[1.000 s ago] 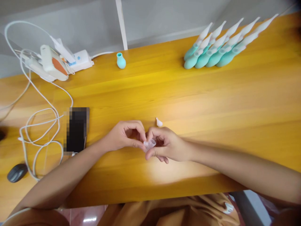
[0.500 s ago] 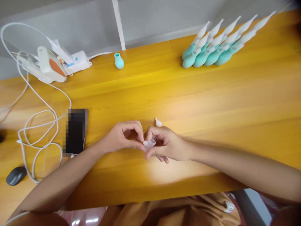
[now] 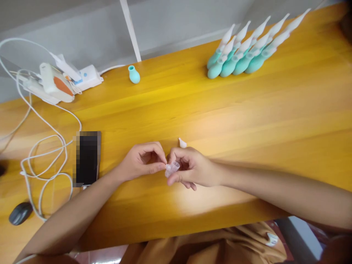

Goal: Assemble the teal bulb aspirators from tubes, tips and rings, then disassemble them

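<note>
In front of my body, my right hand [image 3: 189, 168] grips a small clear plastic tube piece [image 3: 173, 168] between thumb and fingers, its open end tilted up and to the right. My left hand [image 3: 145, 159] is closed in a pinch at the left side of that piece, on a tiny translucent part [image 3: 167, 167] that touches it; its exact kind is too small to make out. Just behind my right hand lies a white pointed nozzle tip [image 3: 182, 143] on the table.
Several teal squeeze bulbs [image 3: 229, 66] with white nozzles stand grouped at the back right. One open teal bulb [image 3: 134, 74] stands alone at the back. To the left are a power strip [image 3: 89, 79], white cables [image 3: 62, 139], a phone [image 3: 87, 159] and a black mouse [image 3: 20, 213].
The view has shifted slightly. My left fingertips have drawn a little away from the clear tube piece, baring more of it; my right hand keeps its grip.
</note>
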Motion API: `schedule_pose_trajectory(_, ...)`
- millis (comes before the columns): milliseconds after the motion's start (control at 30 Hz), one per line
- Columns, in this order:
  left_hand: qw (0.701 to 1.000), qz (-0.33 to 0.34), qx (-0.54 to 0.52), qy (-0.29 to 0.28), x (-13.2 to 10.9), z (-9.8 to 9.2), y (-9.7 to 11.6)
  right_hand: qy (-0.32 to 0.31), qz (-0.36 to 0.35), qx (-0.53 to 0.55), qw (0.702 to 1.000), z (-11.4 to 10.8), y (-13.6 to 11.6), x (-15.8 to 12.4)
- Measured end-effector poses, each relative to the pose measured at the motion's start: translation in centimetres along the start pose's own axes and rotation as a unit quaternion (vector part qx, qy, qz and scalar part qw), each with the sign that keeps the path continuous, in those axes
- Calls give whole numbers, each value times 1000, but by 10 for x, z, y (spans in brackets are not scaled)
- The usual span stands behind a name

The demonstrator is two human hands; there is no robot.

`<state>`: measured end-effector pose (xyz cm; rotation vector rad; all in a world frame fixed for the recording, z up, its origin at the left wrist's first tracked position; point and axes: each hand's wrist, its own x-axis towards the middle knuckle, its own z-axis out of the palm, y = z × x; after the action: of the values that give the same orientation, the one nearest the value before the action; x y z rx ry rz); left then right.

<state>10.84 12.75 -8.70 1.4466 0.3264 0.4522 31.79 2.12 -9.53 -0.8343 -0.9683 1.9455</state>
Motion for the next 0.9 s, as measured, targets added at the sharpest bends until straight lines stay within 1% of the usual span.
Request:
schedule_pose_trajectory(300, 1000, -22, 5, 0, 0, 0, 2, -5, -6, 3, 1000, 1, 1, 0)
schedule_pose_trajectory(533, 999, -46, -22, 8, 0, 1, 1, -2, -7, -3, 1000, 0, 1, 0)
schedule_pose_trajectory(900, 996, -69, -47, -2, 0, 0, 1, -9, -2, -5, 1000, -2, 3, 0)
